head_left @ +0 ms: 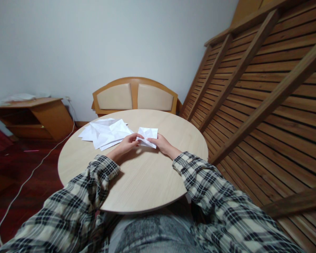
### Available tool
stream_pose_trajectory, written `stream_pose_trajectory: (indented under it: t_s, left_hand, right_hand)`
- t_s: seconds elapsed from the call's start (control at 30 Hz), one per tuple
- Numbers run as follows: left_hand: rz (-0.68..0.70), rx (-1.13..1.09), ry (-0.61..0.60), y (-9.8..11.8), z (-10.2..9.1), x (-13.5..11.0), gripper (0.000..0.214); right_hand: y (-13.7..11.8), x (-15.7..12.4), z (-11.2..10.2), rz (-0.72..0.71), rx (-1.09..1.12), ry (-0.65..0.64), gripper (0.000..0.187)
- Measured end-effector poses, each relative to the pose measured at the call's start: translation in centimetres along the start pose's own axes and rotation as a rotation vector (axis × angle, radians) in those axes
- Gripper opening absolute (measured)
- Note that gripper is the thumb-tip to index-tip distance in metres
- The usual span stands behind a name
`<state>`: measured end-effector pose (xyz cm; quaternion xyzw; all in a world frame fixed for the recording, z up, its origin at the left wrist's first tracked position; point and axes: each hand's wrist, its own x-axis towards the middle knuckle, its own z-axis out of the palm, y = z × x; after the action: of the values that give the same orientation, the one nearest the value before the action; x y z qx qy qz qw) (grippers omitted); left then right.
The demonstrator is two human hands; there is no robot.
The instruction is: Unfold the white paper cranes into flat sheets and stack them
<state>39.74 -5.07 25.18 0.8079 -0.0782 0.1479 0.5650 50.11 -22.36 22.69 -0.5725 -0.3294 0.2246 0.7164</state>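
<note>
A small folded sheet of white paper (149,133) is held between my two hands above the middle of the round table. My left hand (128,143) pinches its left edge with thumb and fingers. My right hand (162,143) grips the right edge, the thumb lying across the front of the paper. Creases show on its face. Just left of my left hand lies a loose pile of creased white paper sheets (105,133), overlapping one another.
The round pale wooden table (144,182) stands before me. Behind it is a padded headboard (135,94) against the wall. A slatted wooden panel (252,105) leans on the right. At left are a wooden cabinet (48,117) and a white cable (33,172) along the floor.
</note>
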Motion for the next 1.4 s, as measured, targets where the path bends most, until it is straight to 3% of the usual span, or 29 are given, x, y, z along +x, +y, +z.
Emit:
stream_pose_trajectory:
  t_s: [0.17,0.4,0.63,0.83,1.07,1.4]
  left_hand:
    - [0.011,-0.064,0.030,-0.9,-0.4,0.3,0.021]
    - [-0.029,-0.184,0.067,-0.8,-0.3,0.0,0.016]
    - [-0.020,-0.137,0.066,-1.0,-0.4,0.3,0.017]
    - [0.069,-0.054,0.096,-1.6,-0.2,0.6,0.023]
    - [0.045,-0.035,0.126,-2.2,0.0,0.7,0.023]
    - [0.026,-0.003,0.231,-1.2,0.5,0.6,0.024]
  right_hand:
    - [-0.1,-0.2,0.2,-0.010,0.033,-0.064,0.047]
    - [-0.5,-0.4,0.3,-0.031,0.006,-0.054,0.045]
    - [-0.4,-0.2,0.2,-0.007,0.000,-0.054,0.041]
    - [0.0,0.0,0.0,0.027,-0.006,-0.100,0.040]
    - [0.3,-0.1,0.2,0.025,-0.075,-0.091,0.038]
    - [0.8,-0.2,0.3,0.019,-0.129,-0.123,0.029]
